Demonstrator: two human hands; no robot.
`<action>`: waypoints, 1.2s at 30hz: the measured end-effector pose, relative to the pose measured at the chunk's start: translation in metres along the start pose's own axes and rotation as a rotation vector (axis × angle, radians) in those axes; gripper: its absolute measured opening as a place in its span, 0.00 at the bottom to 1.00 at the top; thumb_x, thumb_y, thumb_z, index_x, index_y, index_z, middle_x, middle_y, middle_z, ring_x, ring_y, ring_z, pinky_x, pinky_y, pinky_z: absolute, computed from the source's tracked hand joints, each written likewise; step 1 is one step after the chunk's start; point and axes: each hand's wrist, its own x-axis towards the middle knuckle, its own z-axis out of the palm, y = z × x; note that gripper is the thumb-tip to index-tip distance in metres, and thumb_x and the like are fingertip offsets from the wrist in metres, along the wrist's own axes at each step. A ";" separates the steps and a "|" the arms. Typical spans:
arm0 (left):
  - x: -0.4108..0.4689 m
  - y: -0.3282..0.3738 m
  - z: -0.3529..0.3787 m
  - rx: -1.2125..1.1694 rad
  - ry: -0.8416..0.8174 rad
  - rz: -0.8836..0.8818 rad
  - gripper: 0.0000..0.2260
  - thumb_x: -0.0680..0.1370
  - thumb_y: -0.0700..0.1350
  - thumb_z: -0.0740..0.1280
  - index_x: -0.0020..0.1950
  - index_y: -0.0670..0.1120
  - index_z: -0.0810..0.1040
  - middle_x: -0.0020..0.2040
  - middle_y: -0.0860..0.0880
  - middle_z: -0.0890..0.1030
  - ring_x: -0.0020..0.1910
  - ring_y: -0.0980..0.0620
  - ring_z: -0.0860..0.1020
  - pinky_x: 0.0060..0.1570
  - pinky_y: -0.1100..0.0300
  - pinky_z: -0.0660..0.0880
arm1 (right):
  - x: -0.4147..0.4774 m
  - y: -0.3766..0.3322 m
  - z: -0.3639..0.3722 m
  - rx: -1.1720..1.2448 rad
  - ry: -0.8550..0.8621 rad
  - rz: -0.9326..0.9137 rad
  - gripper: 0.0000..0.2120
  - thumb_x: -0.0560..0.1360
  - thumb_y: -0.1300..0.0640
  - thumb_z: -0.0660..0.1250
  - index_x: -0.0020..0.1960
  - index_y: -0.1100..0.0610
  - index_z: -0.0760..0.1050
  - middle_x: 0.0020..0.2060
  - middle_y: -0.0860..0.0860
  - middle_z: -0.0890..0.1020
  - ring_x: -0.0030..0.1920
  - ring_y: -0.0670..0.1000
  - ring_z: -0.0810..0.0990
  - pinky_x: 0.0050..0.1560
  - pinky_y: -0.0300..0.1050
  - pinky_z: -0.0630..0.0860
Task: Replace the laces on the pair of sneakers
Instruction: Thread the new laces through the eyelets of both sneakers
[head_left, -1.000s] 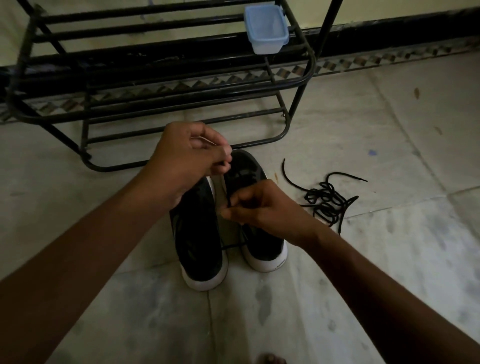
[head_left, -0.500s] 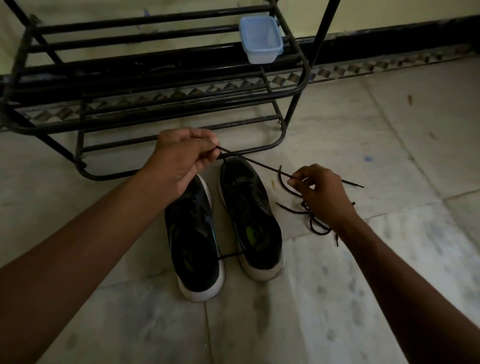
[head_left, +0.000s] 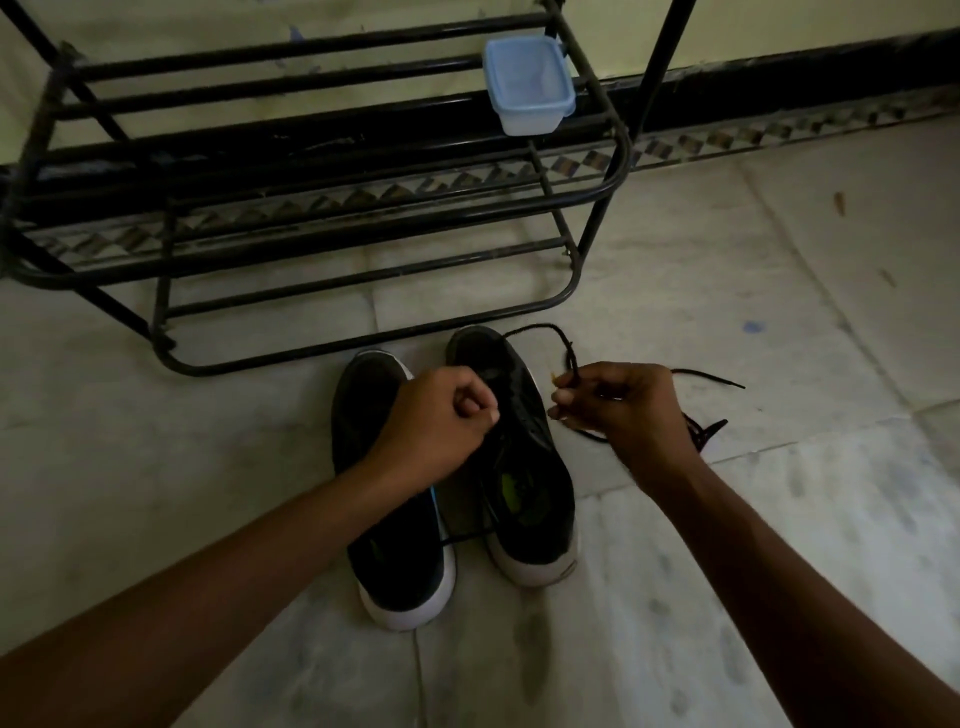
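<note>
Two black sneakers with white soles stand side by side on the floor, the left sneaker (head_left: 387, 545) and the right sneaker (head_left: 524, 467). My left hand (head_left: 436, 421) is curled over the front of the right sneaker and pinches a black lace there. That lace (head_left: 540, 330) loops past the toe and comes back to my right hand (head_left: 623, 410), which grips it just right of the shoe. More black lace (head_left: 701, 428) lies tangled on the floor behind my right hand. A short strand (head_left: 467, 538) runs between the two heels.
A black metal shoe rack (head_left: 311, 218) stands against the wall just beyond the toes. A pale blue plastic box (head_left: 527, 85) sits on its upper shelf at the right. The floor is pale tile (head_left: 779, 545), with a dark skirting along the wall.
My left hand came down from above the toes onto the right sneaker's front. My right hand moved in closer to the shoe, and the taut lace between the hands is now a slack loop.
</note>
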 end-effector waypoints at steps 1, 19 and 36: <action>-0.002 -0.002 0.001 0.011 0.007 0.022 0.03 0.76 0.44 0.75 0.45 0.51 0.83 0.36 0.54 0.79 0.32 0.64 0.76 0.34 0.73 0.69 | -0.001 -0.001 0.004 0.054 -0.017 0.005 0.05 0.73 0.71 0.72 0.48 0.66 0.83 0.38 0.62 0.86 0.42 0.59 0.87 0.44 0.46 0.84; -0.003 -0.002 0.017 0.051 0.065 0.089 0.04 0.75 0.43 0.76 0.49 0.49 0.86 0.38 0.55 0.79 0.38 0.58 0.79 0.41 0.64 0.78 | 0.015 -0.007 0.019 -0.520 -0.101 -0.229 0.09 0.70 0.65 0.77 0.47 0.55 0.83 0.38 0.47 0.86 0.41 0.44 0.85 0.46 0.42 0.82; -0.002 0.002 0.021 -0.077 0.078 0.029 0.09 0.75 0.38 0.76 0.42 0.53 0.85 0.33 0.56 0.79 0.33 0.62 0.78 0.38 0.66 0.76 | 0.013 -0.002 0.027 -0.434 -0.073 -0.147 0.06 0.69 0.63 0.79 0.43 0.61 0.84 0.36 0.53 0.85 0.38 0.51 0.85 0.44 0.50 0.84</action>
